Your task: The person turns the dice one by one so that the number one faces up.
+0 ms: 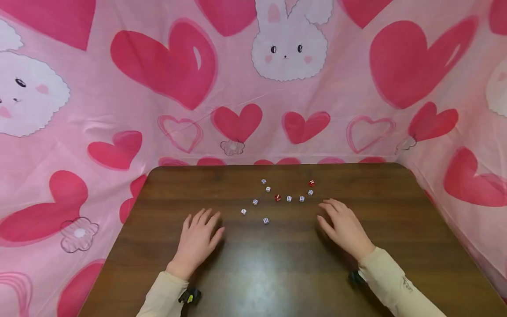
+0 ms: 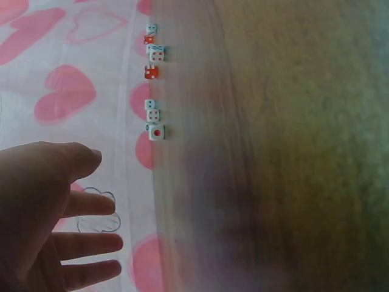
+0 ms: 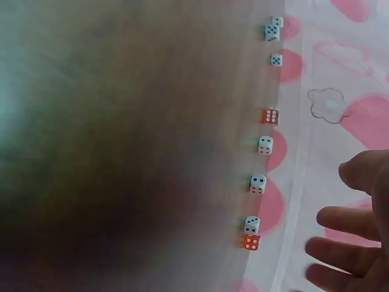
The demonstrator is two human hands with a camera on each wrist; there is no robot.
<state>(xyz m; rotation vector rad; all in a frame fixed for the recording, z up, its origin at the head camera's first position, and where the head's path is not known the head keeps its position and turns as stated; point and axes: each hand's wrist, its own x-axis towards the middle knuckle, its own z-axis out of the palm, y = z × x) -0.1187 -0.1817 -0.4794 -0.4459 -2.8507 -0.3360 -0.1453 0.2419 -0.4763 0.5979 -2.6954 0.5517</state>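
Observation:
Several small white dice lie scattered over the far middle of the table, among them a front one [image 1: 266, 221] and a left one [image 1: 243, 211]. Two red dice sit with them, one near the centre [image 1: 278, 198] and one at the far right [image 1: 311, 183]. To the left of the dice is my left hand [image 1: 195, 241], palm down, fingers spread and holding nothing. My right hand [image 1: 347, 229] is on the other side, just right of a white die [image 1: 310, 193], its fingers extended and also holding nothing. Neither hand touches a die.
The brown wooden table [image 1: 253, 273] has rounded far corners. A pink cloth [image 1: 245, 88] with hearts and rabbit faces hangs behind it and along both sides. A dark wrist device [image 1: 190, 296] is on the left sleeve, another [image 1: 355, 277] on the right.

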